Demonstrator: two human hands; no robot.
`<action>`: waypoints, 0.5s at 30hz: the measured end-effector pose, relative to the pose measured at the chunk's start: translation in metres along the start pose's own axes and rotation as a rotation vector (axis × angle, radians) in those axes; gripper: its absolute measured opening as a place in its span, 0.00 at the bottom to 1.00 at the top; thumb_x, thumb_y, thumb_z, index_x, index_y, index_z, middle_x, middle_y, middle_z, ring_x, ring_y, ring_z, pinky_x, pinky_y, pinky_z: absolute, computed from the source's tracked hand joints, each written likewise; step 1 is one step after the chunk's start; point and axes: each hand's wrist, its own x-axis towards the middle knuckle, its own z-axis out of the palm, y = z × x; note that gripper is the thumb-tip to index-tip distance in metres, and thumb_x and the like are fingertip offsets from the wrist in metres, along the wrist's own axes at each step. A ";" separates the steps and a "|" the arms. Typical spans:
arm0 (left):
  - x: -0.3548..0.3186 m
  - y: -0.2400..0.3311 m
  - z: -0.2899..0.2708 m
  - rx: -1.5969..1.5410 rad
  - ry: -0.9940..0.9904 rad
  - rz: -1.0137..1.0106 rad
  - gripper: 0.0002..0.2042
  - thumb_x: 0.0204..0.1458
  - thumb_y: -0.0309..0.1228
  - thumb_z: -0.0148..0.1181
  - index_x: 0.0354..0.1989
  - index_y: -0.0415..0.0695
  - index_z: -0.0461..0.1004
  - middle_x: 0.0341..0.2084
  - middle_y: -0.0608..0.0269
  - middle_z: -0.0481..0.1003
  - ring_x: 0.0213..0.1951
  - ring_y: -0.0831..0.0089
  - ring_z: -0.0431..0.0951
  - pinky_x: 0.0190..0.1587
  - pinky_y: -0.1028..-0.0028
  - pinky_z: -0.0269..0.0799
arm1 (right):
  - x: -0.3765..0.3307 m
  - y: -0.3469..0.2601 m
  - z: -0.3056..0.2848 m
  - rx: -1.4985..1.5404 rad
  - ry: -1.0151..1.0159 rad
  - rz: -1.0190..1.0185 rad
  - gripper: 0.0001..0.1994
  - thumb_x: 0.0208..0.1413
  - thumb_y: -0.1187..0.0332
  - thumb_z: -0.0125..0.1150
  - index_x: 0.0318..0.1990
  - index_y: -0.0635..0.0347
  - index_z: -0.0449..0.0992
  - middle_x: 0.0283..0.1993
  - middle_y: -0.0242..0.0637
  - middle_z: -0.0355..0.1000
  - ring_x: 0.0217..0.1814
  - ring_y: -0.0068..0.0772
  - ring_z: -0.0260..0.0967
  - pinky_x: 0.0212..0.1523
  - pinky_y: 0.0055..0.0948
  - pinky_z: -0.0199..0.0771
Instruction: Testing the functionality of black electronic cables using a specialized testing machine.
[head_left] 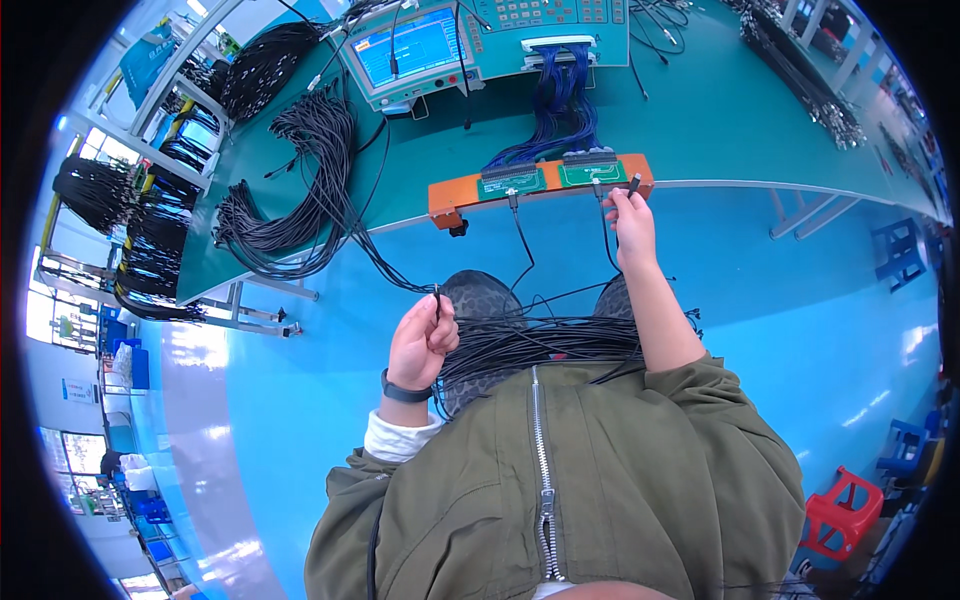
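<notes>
My left hand (424,345) pinches the end of a thin black cable (437,302) over my left knee. Raised to the right end of an orange test fixture (445,205), my right hand (632,228) grips a black cable plug (635,183) between thumb and fingers. Two green circuit boards sit on the fixture. One black cable (514,205) is plugged into the left board (525,182), and another (599,190) meets the right board (592,174), close to my right fingers. A bundle of black cables (540,342) lies across my lap.
A tester with a lit screen (410,45) stands on the green table (700,110), joined to the fixture by blue wires (560,100). Black cable bundles (330,170) lie at left, others (800,80) at far right. A red stool (845,510) stands lower right.
</notes>
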 end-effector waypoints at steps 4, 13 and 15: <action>0.002 -0.001 0.000 -0.022 -0.009 -0.005 0.13 0.61 0.37 0.40 0.32 0.41 0.67 0.10 0.74 0.55 0.13 0.84 0.50 0.18 0.82 0.45 | 0.004 0.004 -0.002 0.004 0.010 -0.006 0.09 0.59 0.65 0.47 0.38 0.58 0.72 0.33 0.31 0.70 0.30 0.17 0.60 0.31 0.17 0.58; 0.004 -0.003 0.000 -0.050 -0.021 -0.029 0.14 0.62 0.34 0.38 0.36 0.37 0.69 0.10 0.73 0.56 0.14 0.83 0.49 0.18 0.82 0.46 | 0.006 0.006 -0.005 0.017 0.011 -0.009 0.09 0.59 0.66 0.47 0.37 0.58 0.72 0.32 0.31 0.70 0.30 0.17 0.60 0.31 0.16 0.58; 0.004 -0.003 0.000 -0.037 -0.017 -0.031 0.14 0.62 0.34 0.38 0.36 0.38 0.68 0.10 0.73 0.56 0.13 0.84 0.49 0.18 0.82 0.46 | 0.006 0.006 -0.005 0.019 0.011 -0.001 0.09 0.59 0.65 0.46 0.37 0.58 0.71 0.32 0.31 0.70 0.30 0.17 0.59 0.32 0.17 0.58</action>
